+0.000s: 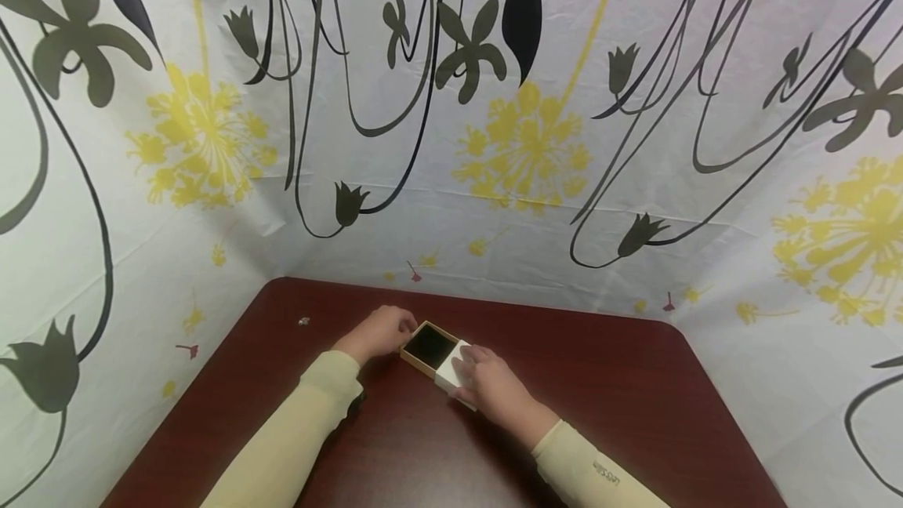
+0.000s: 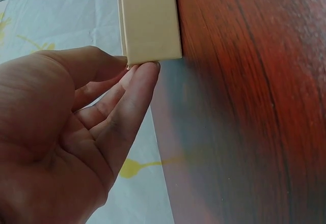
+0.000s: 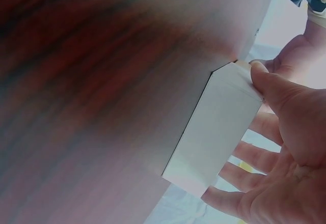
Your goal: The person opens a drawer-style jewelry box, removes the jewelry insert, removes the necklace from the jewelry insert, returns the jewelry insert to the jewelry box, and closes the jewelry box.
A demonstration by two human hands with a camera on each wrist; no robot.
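Note:
A small slide-out box lies on the table, its inner tray (image 1: 411, 361) partly out of its white sleeve (image 1: 447, 376). Gold-yellow walls surround the tray's black inside. My left hand (image 1: 381, 331) pinches the tray's outer end; in the left wrist view, the thumb and fingertips of that hand (image 2: 76, 127) meet at the end of the cream tray (image 2: 152, 25). My right hand (image 1: 497, 390) grips the sleeve from above. Seen from the right wrist, the thumb and spread fingers of this hand (image 3: 285, 137) hold the white sleeve (image 3: 211, 132) along its sides.
A tiny shiny item (image 1: 303, 321), too small to identify, lies on the dark red wooden table (image 1: 600, 382) left of my left hand. White cloth (image 1: 423, 163) with flower prints hangs around the table's back and sides.

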